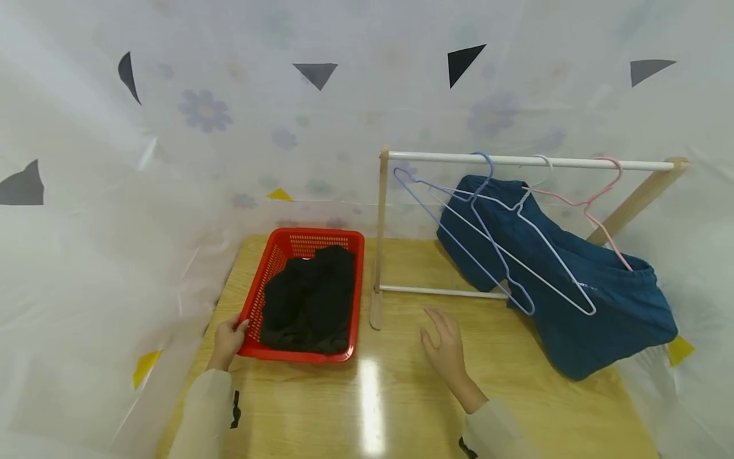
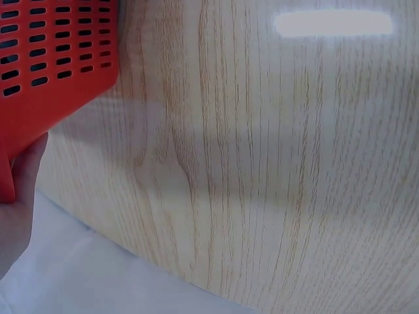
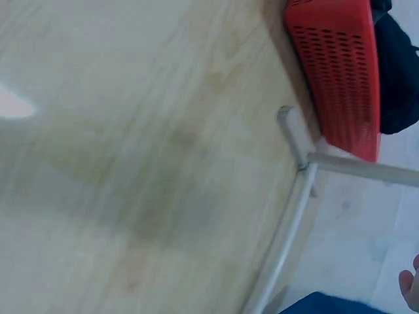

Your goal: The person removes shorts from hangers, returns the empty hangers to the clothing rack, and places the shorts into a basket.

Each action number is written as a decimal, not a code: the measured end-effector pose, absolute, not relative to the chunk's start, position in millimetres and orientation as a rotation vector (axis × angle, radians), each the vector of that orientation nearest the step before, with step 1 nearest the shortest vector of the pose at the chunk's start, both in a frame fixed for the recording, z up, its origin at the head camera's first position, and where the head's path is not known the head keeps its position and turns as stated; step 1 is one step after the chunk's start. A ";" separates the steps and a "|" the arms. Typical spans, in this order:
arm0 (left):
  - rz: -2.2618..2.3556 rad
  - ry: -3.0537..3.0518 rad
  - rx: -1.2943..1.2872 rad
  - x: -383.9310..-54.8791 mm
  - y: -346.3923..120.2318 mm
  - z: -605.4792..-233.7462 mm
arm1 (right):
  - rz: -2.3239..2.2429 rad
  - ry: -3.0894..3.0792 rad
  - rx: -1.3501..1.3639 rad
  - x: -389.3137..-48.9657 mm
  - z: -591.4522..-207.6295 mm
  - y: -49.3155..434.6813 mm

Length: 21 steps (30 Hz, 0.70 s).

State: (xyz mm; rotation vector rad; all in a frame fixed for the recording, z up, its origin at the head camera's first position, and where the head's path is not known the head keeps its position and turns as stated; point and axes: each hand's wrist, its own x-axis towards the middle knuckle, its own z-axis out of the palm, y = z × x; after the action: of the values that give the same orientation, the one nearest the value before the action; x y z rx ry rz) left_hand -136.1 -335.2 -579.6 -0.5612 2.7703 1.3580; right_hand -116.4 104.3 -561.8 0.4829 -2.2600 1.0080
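Observation:
My left hand [image 1: 228, 341] grips the near left corner of a red plastic basket [image 1: 245, 349], thumb over the rim. In the left wrist view that hand [image 2: 19, 209] shows at the left edge, fingers behind the basket wall [image 2: 59, 98]. Crumpled black cloth [image 1: 309, 299] lies inside the basket; its kind cannot be told. My right hand [image 1: 447, 350] hovers over the table, fingers loosely bent and holding nothing, nearest to the rack's lower bar [image 1: 441, 291]. Only its fingertips [image 3: 407, 284] enter the right wrist view.
A wooden rack with a white top bar [image 1: 413, 156] stands at the right. On it hang a blue hanger [image 1: 476, 199], a white hanger [image 1: 556, 252] and a pink hanger [image 1: 587, 203]. Blue shorts [image 1: 608, 319] hang behind them. Plastic sheeting [image 1: 229, 166] surrounds the wooden table [image 1: 424, 395].

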 end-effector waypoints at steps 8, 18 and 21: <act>1.343 2.752 -0.572 -134.4 -334.1 -575.1 | 1.125 -2.441 0.224 -89.6 -590.1 136.1; 1.176 2.777 -0.481 -141.2 -332.7 -570.6 | 1.165 -2.428 -0.123 -74.9 -588.0 199.5; 1.154 2.707 -0.508 -149.5 -339.5 -575.7 | 1.115 -2.361 -0.208 -74.0 -578.3 224.7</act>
State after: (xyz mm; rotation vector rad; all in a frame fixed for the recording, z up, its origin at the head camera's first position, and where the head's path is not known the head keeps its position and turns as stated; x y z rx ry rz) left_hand -149.5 -339.5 -575.7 -0.5076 2.7075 1.1535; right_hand -74.0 224.7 -578.3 -0.2084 -2.3608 1.1149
